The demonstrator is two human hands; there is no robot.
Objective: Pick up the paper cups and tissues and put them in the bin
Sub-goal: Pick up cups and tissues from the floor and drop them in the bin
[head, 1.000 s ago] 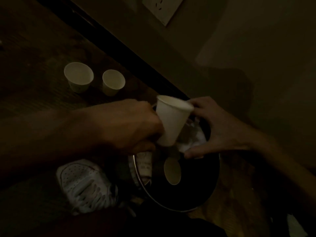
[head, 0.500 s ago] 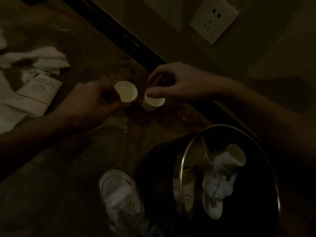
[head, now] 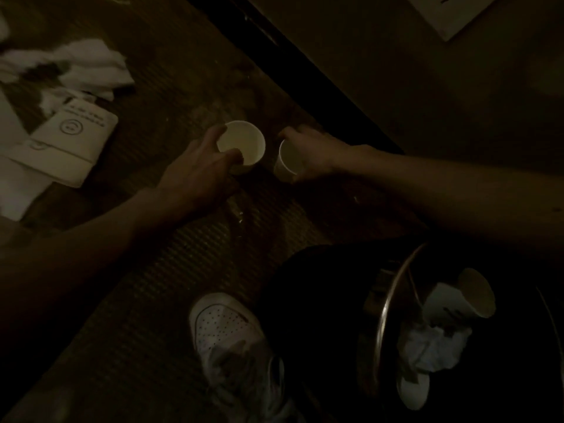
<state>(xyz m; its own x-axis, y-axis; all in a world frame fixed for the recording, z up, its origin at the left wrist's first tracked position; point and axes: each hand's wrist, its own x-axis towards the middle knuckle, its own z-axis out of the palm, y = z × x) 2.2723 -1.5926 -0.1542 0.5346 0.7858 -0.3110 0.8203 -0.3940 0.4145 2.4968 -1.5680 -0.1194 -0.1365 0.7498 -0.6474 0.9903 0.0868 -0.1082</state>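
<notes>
Two white paper cups stand on the dark floor near the wall. My left hand point(head: 198, 172) grips the left cup point(head: 244, 145) by its rim, thumb inside. The right cup point(head: 287, 158) is tilted, and my right hand point(head: 317, 154) holds it from the side. A round black bin point(head: 384, 315) with a metal rim sits at the lower right; it holds a paper cup point(head: 460, 300) and a crumpled tissue point(head: 430, 346). More white tissues point(head: 76, 65) lie at the upper left.
A white tissue packet point(head: 64, 141) lies on the floor at the left, beside the tissues. My white shoe point(head: 232, 340) is at the bottom centre, next to the bin. A dark baseboard runs diagonally along the wall, with a white socket point(head: 448, 13) above.
A second ago both hands held one cup over the bin. They have since reached out to the two cups on the floor and closed on them; the right cup now tilts.
</notes>
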